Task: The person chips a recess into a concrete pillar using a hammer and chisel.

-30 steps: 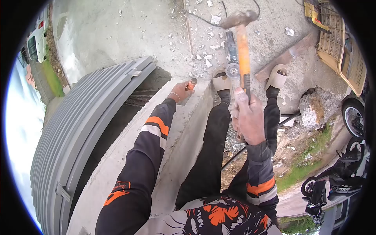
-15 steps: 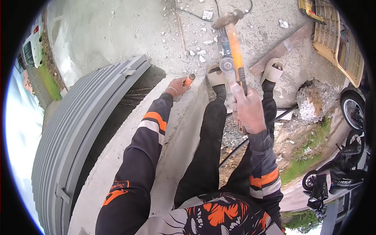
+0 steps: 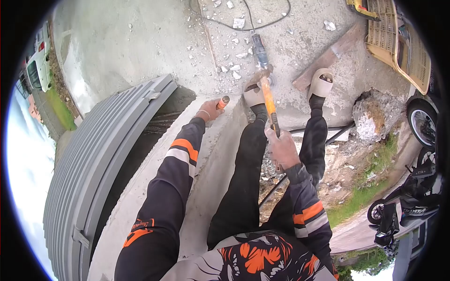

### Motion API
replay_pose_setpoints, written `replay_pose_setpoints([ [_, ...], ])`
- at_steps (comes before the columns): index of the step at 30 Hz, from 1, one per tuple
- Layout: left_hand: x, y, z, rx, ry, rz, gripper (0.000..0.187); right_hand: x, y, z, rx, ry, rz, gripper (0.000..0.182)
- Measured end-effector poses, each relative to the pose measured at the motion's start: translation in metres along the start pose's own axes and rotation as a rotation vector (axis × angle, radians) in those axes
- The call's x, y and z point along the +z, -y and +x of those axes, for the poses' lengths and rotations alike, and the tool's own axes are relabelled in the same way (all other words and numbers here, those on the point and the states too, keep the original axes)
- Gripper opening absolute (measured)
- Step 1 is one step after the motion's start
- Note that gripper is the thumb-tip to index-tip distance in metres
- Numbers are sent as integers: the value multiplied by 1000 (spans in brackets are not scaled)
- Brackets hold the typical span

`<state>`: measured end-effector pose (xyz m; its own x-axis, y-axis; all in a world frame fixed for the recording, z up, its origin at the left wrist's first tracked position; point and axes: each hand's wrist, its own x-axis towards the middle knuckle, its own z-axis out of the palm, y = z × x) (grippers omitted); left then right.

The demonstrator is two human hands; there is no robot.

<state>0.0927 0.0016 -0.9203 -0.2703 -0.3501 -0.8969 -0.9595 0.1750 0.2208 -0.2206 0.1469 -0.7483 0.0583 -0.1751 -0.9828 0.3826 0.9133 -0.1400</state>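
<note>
My left hand point(image 3: 211, 110) is closed around a chisel point(image 3: 223, 101) with an orange grip, held at the end of the concrete ledge point(image 3: 140, 189). The chisel's struck end shows; its tip is hidden. My right hand point(image 3: 283, 151) grips the handle of a hammer point(image 3: 269, 97), which has a yellow-orange shaft and a dark lower grip. The hammer's head is in front of my sandalled foot point(image 3: 254, 94), to the right of the chisel and apart from it.
An angle grinder point(image 3: 259, 50) with a looping cord lies on the concrete floor among broken chips point(image 3: 239, 23). A corrugated grey metal sheet point(image 3: 103, 140) stands left of the ledge. To the right are a plank point(image 3: 330, 56), a yellowish plastic crate point(image 3: 403, 61) and motorcycles point(image 3: 412, 196).
My right hand has swung the hammer down and to the left, bringing its head nearer the chisel. My left hand stays on the chisel, and the camera view has shifted slightly.
</note>
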Motion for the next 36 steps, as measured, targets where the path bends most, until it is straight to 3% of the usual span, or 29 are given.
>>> replay_pose_setpoints([
  [2,-1,4,1,3,41,-65,40,-39,35,-7,-90,12,196,36],
  [4,-3,4,6,16,18,-14,40,-67,89,-35,-242,-117,342,38],
  [7,-4,3,3,25,20,26,40,-76,154,-68,-775,-261,595,40],
  [8,-5,2,4,12,33,35,40,-72,174,-76,-949,-189,740,37],
  [10,-5,1,3,21,35,42,39,-48,186,-67,-1081,-323,907,36],
  [12,-6,3,2,59,6,34,39,5,111,-15,-951,-301,846,28],
  [13,-9,4,4,43,13,35,39,67,11,41,-591,-253,878,26],
  [16,-5,0,4,17,61,51,40,88,-72,40,30,122,125,24],
  [18,-5,-4,1,8,55,75,40,34,-36,22,219,238,619,24],
  [19,-7,-4,9,22,47,78,40,12,19,-8,66,-37,269,22],
  [20,-2,1,6,24,51,78,41,-22,30,-4,4,26,359,20],
  [23,-3,1,8,25,43,78,41,-79,135,-47,-550,-233,494,25],
  [24,-2,1,5,16,47,77,41,-87,161,-52,-853,-192,614,25],
  [27,-11,-9,2,-9,94,60,41,-53,178,-36,-1193,-376,790,26],
  [29,-11,-4,8,-17,76,72,41,36,53,28,-823,-450,672,23],
  [30,-8,-6,7,-14,83,81,41,80,-30,57,-585,-441,315,22],
  [31,-6,-10,5,-16,93,84,41,106,-93,68,-338,-279,-148,20],
  [32,-3,-12,-4,-25,109,87,41,104,-87,49,-58,-22,-177,19],
  [34,-4,-11,-1,-19,107,95,41,41,-26,19,123,268,377,22],
  [35,1,-8,1,-9,109,96,41,-16,-10,16,166,448,630,33],
  [36,-6,-8,12,9,88,103,41,-26,24,0,29,275,496,30],
])
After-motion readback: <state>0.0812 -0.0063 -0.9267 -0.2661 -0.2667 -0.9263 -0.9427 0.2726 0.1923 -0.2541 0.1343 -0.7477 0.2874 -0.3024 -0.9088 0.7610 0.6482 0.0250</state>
